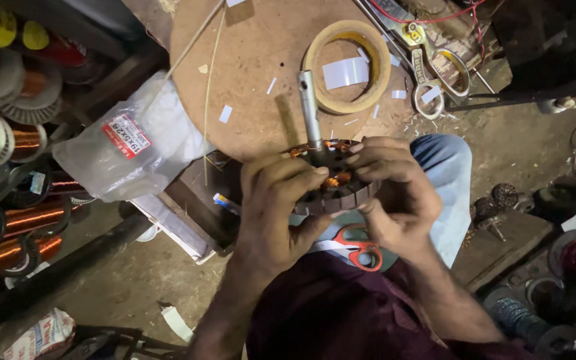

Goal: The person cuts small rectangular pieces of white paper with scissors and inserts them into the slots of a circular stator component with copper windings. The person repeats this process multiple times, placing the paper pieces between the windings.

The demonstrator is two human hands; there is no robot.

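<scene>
A round dark metal stator with copper windings and an upright steel shaft is held over my lap. My left hand grips its left side, fingers curled over the top rim. My right hand clasps its right side, with fingertips pressing on the windings near the middle. Red-handled scissors lie on my lap just below both hands.
A round wooden board in front carries a roll of tape and small white paper strips. Metal scissors lie at its right. A plastic bag sits at left, beside several spools of copper wire.
</scene>
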